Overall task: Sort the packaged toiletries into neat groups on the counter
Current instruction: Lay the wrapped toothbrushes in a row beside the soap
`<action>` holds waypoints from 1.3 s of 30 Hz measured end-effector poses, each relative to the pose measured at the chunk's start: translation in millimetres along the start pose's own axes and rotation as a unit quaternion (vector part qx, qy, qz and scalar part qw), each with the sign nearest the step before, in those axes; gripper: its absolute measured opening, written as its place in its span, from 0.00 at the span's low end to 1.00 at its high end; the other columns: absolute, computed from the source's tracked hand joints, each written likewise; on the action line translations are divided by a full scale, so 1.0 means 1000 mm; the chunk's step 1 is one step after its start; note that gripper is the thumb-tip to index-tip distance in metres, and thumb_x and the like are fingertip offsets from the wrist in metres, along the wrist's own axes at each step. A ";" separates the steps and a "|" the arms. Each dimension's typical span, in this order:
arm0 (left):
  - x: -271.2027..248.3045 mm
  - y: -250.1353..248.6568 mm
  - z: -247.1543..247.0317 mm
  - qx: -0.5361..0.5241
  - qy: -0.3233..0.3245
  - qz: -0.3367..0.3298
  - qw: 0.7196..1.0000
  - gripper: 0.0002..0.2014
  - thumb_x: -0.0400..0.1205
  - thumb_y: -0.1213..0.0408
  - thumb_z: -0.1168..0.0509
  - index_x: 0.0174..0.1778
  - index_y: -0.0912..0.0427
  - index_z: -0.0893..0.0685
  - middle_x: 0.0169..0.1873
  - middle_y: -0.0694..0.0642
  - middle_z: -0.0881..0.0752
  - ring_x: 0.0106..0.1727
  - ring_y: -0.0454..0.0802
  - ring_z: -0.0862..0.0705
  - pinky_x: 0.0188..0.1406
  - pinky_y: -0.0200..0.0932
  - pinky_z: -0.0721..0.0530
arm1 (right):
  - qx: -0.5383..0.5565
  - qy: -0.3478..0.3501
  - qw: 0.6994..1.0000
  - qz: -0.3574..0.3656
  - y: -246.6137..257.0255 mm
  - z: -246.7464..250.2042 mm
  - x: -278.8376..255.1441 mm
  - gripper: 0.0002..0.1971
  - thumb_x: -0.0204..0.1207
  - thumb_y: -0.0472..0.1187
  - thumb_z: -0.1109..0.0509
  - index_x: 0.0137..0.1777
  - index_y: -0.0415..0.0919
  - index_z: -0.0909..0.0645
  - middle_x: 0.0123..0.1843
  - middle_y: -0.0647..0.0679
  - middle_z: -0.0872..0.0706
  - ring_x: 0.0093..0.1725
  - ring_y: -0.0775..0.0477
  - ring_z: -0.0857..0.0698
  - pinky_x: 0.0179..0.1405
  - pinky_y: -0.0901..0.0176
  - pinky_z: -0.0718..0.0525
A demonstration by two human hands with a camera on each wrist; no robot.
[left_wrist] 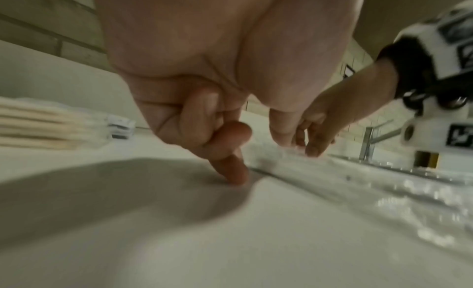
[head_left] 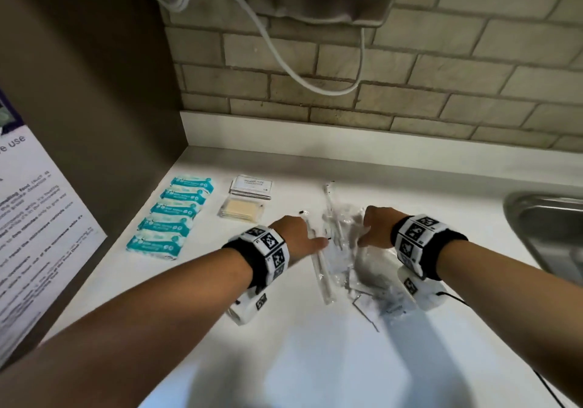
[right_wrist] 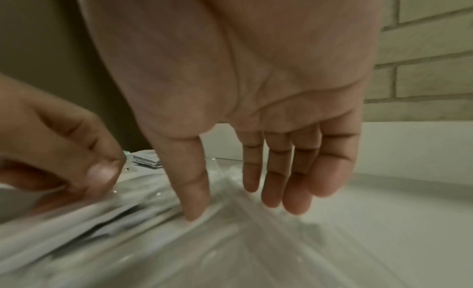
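Head view, counter: white counter (head_left: 315, 360) running back to a low white upstand under a beige brick-pattern tile wall (head_left: 410, 70).
Head view, room: a dark brown side panel (head_left: 94, 76) closes the left end, with a printed notice (head_left: 38, 218) beside it; white cables (head_left: 284, 54) loop down from a blurred unit fixed high on the tiles; a steel sink (head_left: 549, 231) sits at the right edge.
Head view, sorted groups: five teal-and-white packets (head_left: 172, 218) lie in a row near the panel; just right of them a stack of white sachets (head_left: 251, 187) sits behind a stack of cream pads in clear wrap (head_left: 241, 210).
Head view, unsorted pile: clear plastic-wrapped toiletries (head_left: 344, 250) lie mid-counter between both wrists, blurred.
Head view, hands: left hand (head_left: 296, 237) at the pile's left edge, right hand (head_left: 377, 228) at its right; both wear marker-printed wristbands.
Left wrist view, left hand: left hand (left_wrist: 204, 90) has fingers curled inward, one fingertip pressed to the counter (left_wrist: 179, 242) just beside the wrappers (left_wrist: 345, 181); whether it grips one cannot be told.
Left wrist view, surroundings: cream pads (left_wrist: 43, 128) stacked at left; a tap (left_wrist: 368, 144) stands far right.
Right wrist view, right hand: right hand (right_wrist: 243, 110) is spread with straight fingers, thumb tip touching the clear wrappers (right_wrist: 179, 242), clasping nothing.
Right wrist view, left hand: left hand (right_wrist: 58, 151) is curled at the pile's edge.
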State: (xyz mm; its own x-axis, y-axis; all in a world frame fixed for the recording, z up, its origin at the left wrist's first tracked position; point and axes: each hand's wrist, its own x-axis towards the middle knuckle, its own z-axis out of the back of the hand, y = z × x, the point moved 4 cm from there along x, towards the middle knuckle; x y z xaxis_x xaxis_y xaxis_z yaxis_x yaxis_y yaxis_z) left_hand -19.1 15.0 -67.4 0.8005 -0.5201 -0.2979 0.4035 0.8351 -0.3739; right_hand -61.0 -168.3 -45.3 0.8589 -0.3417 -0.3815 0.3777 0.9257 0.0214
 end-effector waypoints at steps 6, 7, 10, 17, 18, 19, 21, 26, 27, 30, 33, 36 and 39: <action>0.005 -0.006 0.002 -0.031 -0.021 0.030 0.999 0.18 0.84 0.56 0.40 0.31 0.62 0.26 0.31 0.57 0.22 0.34 0.56 0.22 0.32 0.41 0.26 | 0.023 0.005 1.000 0.002 -0.018 -0.013 0.001 0.21 0.75 0.46 0.27 0.65 0.37 0.21 0.63 0.41 0.15 0.61 0.40 0.16 0.56 0.54 0.17; 0.003 -0.007 0.009 -0.051 -0.038 0.034 0.997 0.17 0.83 0.58 0.40 0.30 0.62 0.26 0.29 0.58 0.22 0.32 0.57 0.23 0.30 0.42 0.27 | 0.028 0.004 1.000 0.010 -0.019 -0.012 0.001 0.18 0.76 0.45 0.30 0.62 0.36 0.19 0.61 0.41 0.14 0.58 0.41 0.15 0.52 0.55 0.17; -0.007 -0.008 0.037 -0.105 -0.113 0.018 0.988 0.14 0.84 0.57 0.41 0.43 0.65 0.20 0.40 0.62 0.14 0.41 0.59 0.16 0.42 0.47 0.20 | 0.094 -0.024 0.995 0.030 -0.013 0.000 0.003 0.13 0.80 0.44 0.37 0.50 0.35 0.18 0.48 0.41 0.13 0.45 0.42 0.17 0.36 0.60 0.24; -0.040 -0.006 0.069 -0.245 -0.172 -0.004 0.954 0.08 0.83 0.61 0.38 0.52 0.61 0.28 0.39 0.62 0.11 0.34 0.58 0.13 0.41 0.54 0.13 | 0.269 -0.065 0.959 0.051 0.022 0.024 0.024 0.12 0.78 0.44 0.38 0.56 0.38 0.29 0.53 0.37 0.16 0.46 0.37 0.15 0.41 0.54 0.20; -0.043 -0.001 0.066 -0.219 -0.165 0.001 0.962 0.10 0.83 0.59 0.38 0.54 0.60 0.27 0.39 0.61 0.12 0.37 0.59 0.13 0.42 0.54 0.15 | 0.263 -0.049 0.963 0.043 0.027 0.021 0.029 0.16 0.78 0.47 0.36 0.60 0.37 0.29 0.57 0.36 0.16 0.48 0.37 0.17 0.43 0.53 0.20; -0.047 0.005 0.061 -0.196 -0.155 0.010 0.968 0.11 0.83 0.57 0.38 0.56 0.59 0.27 0.39 0.59 0.13 0.38 0.58 0.15 0.41 0.51 0.18 | 0.252 -0.033 0.966 0.035 0.031 0.017 0.034 0.24 0.78 0.52 0.35 0.65 0.35 0.30 0.61 0.36 0.17 0.51 0.37 0.17 0.47 0.52 0.19; -0.053 0.016 0.048 -0.156 -0.129 0.037 0.979 0.15 0.84 0.52 0.37 0.59 0.57 0.27 0.41 0.56 0.17 0.39 0.54 0.19 0.39 0.47 0.25 | 0.218 -0.013 0.976 0.012 0.035 0.010 0.038 0.34 0.73 0.62 0.32 0.70 0.36 0.30 0.65 0.37 0.18 0.58 0.36 0.16 0.54 0.49 0.18; -0.057 0.030 0.020 -0.107 -0.086 0.074 0.988 0.18 0.79 0.50 0.30 0.58 0.54 0.26 0.47 0.55 0.16 0.45 0.54 0.19 0.40 0.43 0.29 | 0.147 -0.001 0.989 0.036 0.034 0.005 0.035 0.41 0.75 0.39 0.28 0.85 0.42 0.46 0.76 0.31 0.33 0.72 0.34 0.23 0.49 0.50 0.21; -0.056 0.028 0.017 -0.114 -0.086 0.075 0.987 0.17 0.78 0.50 0.30 0.56 0.53 0.25 0.47 0.54 0.16 0.45 0.54 0.19 0.40 0.43 0.28 | 0.154 0.005 0.987 0.037 0.032 0.006 0.042 0.33 0.76 0.39 0.29 0.80 0.37 0.34 0.74 0.32 0.27 0.70 0.35 0.22 0.51 0.52 0.22; -0.047 0.013 0.011 -0.130 -0.095 0.060 0.985 0.16 0.78 0.50 0.29 0.52 0.53 0.26 0.44 0.52 0.18 0.43 0.53 0.20 0.39 0.43 0.27 | 0.240 -0.037 0.970 0.033 0.021 0.017 0.052 0.17 0.77 0.45 0.34 0.62 0.38 0.19 0.63 0.37 0.16 0.61 0.36 0.17 0.52 0.57 0.22; -0.033 -0.018 0.006 -0.131 -0.104 0.029 0.985 0.14 0.79 0.51 0.30 0.51 0.51 0.26 0.41 0.50 0.19 0.39 0.50 0.20 0.36 0.42 0.26 | 0.293 -0.085 0.952 0.038 -0.004 0.039 0.042 0.17 0.78 0.47 0.37 0.58 0.34 0.22 0.53 0.39 0.17 0.48 0.38 0.19 0.46 0.55 0.24; -0.018 -0.063 -0.001 -0.136 -0.113 -0.018 0.984 0.06 0.82 0.57 0.33 0.49 0.50 0.24 0.41 0.51 0.16 0.35 0.47 0.19 0.30 0.39 0.25 | 0.363 -0.124 0.923 0.040 -0.039 0.055 0.026 0.17 0.78 0.46 0.38 0.57 0.31 0.22 0.49 0.38 0.12 0.47 0.38 0.17 0.43 0.55 0.25; 0.000 -0.102 -0.013 -0.080 -0.083 -0.042 0.992 0.14 0.81 0.57 0.32 0.60 0.55 0.22 0.53 0.56 0.13 0.46 0.55 0.14 0.42 0.44 0.16 | 0.425 -0.143 0.893 0.049 -0.076 0.055 0.010 0.13 0.79 0.41 0.40 0.58 0.33 0.27 0.44 0.40 0.10 0.40 0.40 0.14 0.37 0.57 0.20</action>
State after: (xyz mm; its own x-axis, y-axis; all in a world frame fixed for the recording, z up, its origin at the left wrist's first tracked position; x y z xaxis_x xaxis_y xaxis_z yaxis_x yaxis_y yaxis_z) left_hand -66.2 -72.9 -41.1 0.8348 -0.5382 -0.1161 0.4060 0.7442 -0.5304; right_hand -61.6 -250.9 0.0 0.9098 -0.4050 -0.0910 0.3175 0.5377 0.7810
